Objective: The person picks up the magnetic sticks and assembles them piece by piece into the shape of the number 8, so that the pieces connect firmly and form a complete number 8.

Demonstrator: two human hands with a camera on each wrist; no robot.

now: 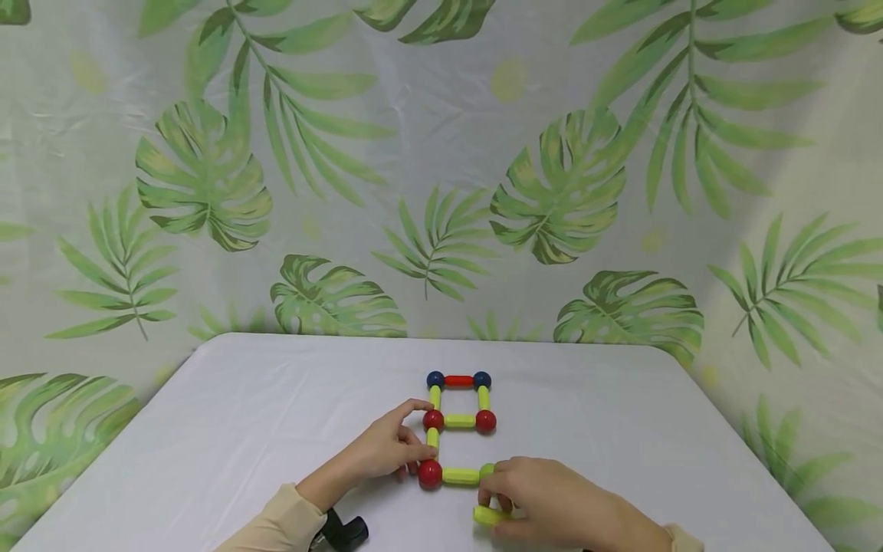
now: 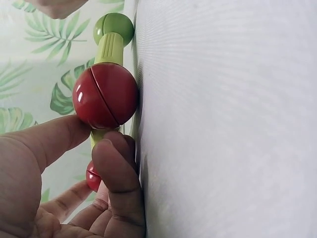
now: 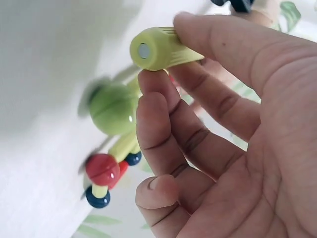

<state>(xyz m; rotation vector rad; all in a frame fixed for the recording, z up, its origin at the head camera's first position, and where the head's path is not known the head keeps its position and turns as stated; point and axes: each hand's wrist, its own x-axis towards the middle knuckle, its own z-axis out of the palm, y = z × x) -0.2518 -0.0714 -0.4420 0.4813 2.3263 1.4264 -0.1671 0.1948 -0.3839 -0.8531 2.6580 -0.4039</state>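
Note:
A flat figure of magnetic rods and balls lies on the white table. Its lower left red ball (image 1: pixel 431 474) joins a yellow-green rod (image 1: pixel 460 477) that leads to a green ball (image 1: pixel 487 469). My left hand (image 1: pixel 386 445) grips the figure's left side, thumb against the lower red ball (image 2: pixel 105 95) and bent fingers by the upright rod; the index finger reaches the middle red ball (image 1: pixel 433 420). Between thumb and fingers, my right hand (image 1: pixel 552 498) pinches a loose yellow-green rod (image 3: pixel 161 48) in front of the green ball, its magnetic end showing.
Two blue balls (image 1: pixel 435 380) with a red rod (image 1: pixel 458 380) between them form the figure's far side. Another red ball (image 1: pixel 486 421) sits at its right. A black device (image 1: pixel 345 530) is by the left wrist. Behind the table (image 1: pixel 276 383) hangs a leaf-patterned cloth (image 1: pixel 441 153).

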